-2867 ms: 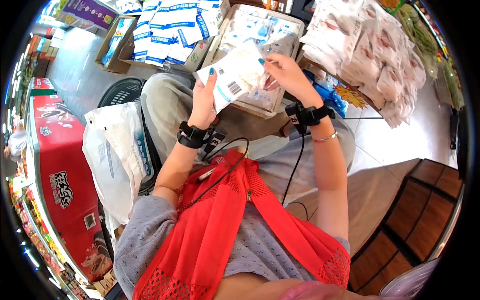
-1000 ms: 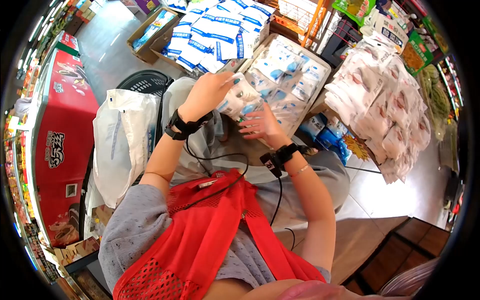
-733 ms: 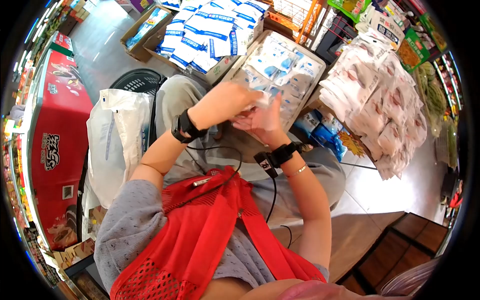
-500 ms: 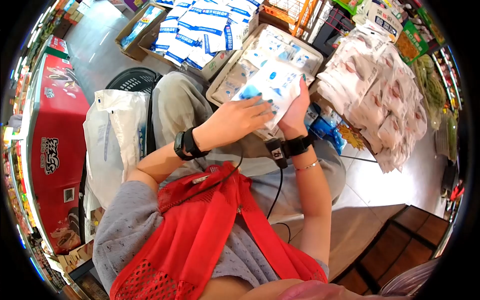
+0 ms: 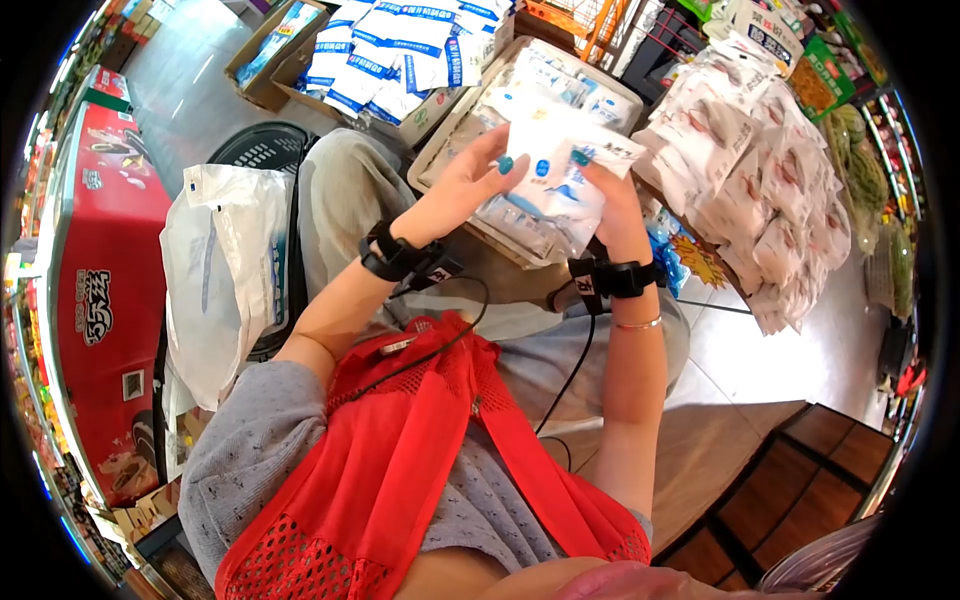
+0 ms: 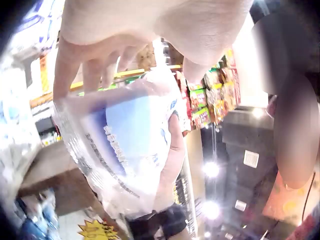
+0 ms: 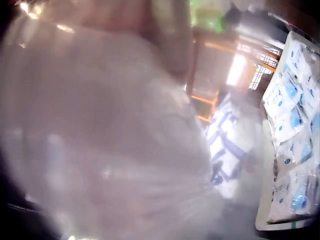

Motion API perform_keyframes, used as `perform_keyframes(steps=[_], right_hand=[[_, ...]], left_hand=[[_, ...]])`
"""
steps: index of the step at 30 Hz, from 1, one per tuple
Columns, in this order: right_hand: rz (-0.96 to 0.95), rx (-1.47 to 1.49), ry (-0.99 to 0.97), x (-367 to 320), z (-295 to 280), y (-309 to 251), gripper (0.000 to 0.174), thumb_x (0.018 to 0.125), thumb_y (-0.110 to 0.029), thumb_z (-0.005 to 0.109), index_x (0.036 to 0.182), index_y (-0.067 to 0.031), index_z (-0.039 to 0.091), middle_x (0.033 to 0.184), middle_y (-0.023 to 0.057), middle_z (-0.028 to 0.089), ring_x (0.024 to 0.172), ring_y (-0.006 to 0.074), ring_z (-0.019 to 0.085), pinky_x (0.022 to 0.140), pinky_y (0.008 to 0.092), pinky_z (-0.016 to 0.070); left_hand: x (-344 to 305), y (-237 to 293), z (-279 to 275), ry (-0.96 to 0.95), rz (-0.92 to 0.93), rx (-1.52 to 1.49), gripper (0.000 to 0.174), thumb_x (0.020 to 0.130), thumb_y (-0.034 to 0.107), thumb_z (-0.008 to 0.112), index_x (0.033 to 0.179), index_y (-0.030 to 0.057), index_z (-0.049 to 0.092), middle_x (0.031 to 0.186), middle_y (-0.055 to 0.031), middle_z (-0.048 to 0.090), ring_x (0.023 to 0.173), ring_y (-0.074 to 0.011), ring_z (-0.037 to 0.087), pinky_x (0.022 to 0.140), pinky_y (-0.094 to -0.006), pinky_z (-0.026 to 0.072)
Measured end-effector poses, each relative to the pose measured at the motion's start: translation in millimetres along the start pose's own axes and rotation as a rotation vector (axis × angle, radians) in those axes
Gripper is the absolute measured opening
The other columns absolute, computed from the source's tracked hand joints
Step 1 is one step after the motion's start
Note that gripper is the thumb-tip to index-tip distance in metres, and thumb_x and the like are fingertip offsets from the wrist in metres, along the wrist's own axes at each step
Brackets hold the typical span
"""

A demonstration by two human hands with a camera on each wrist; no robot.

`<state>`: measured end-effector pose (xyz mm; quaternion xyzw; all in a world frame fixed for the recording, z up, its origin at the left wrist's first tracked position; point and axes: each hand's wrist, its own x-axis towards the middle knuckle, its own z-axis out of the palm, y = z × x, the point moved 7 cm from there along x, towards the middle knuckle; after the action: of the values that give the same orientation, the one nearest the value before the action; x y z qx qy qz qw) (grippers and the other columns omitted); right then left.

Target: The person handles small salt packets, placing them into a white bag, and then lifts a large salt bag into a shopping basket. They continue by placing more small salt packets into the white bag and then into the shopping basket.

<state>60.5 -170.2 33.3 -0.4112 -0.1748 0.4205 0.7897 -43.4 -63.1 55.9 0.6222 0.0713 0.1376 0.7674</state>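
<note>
A white plastic packet (image 5: 565, 178) with blue print is held up between both hands, over the near part of a shallow pale tray (image 5: 424, 165). My left hand (image 5: 465, 183) holds its left edge, thumb on the printed face and fingers partly hidden behind. My right hand (image 5: 618, 208) grips the right side, its thumb on the front and its other fingers behind the packet. In the left wrist view, the blue-printed packet (image 6: 132, 135) spreads below the left palm. A blurred pale packet surface (image 7: 100, 125) fills much of the right wrist view. Similar packets (image 7: 290, 120) lie inside the tray.
Blue-and-white packets (image 5: 385, 55) are heaped in a carton left of the tray. To the right stands a tall pile of pinkish-white bags (image 5: 755, 185), with a yellow starburst sign (image 5: 700, 262) below. A white plastic bag (image 5: 225, 280) stands beside the left knee, near a red freezer (image 5: 115, 300).
Earlier, a white packet's barcode side faced up. A packet was then moved and partly hidden by the hands. Now the blue print shows, and the left hand has shifted from across the front to its left edge.
</note>
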Motion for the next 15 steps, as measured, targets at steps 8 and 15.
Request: perform_keyframes(steps=[8, 15], right_hand=[[0.294, 0.161, 0.07, -13, 9, 60, 0.032, 0.084, -0.015, 0.051, 0.111, 0.0012, 0.048, 0.101, 0.0096, 0.058, 0.089, 0.0181, 0.058, 0.077, 0.0292, 0.0475], [0.621, -0.038, 0.152, -21, -12, 117, 0.036, 0.087, -0.037, 0.046, 0.106, -0.0067, 0.053, 0.097, 0.0081, 0.059, 0.089, 0.0206, 0.057, 0.078, 0.0364, 0.0453]], left_hand=[[-21, -66, -1, -0.082, -0.364, -0.391, 0.046, 0.087, 0.024, 0.055, 0.123, -0.0004, 0.04, 0.112, -0.0083, 0.055, 0.1, -0.0161, 0.055, 0.086, -0.0309, 0.0456], [-66, -128, 6, 0.165, -0.859, -0.835, 0.027, 0.089, 0.028, 0.049, 0.103, 0.0051, 0.053, 0.08, -0.0064, 0.063, 0.06, -0.0149, 0.061, 0.048, -0.0246, 0.0498]])
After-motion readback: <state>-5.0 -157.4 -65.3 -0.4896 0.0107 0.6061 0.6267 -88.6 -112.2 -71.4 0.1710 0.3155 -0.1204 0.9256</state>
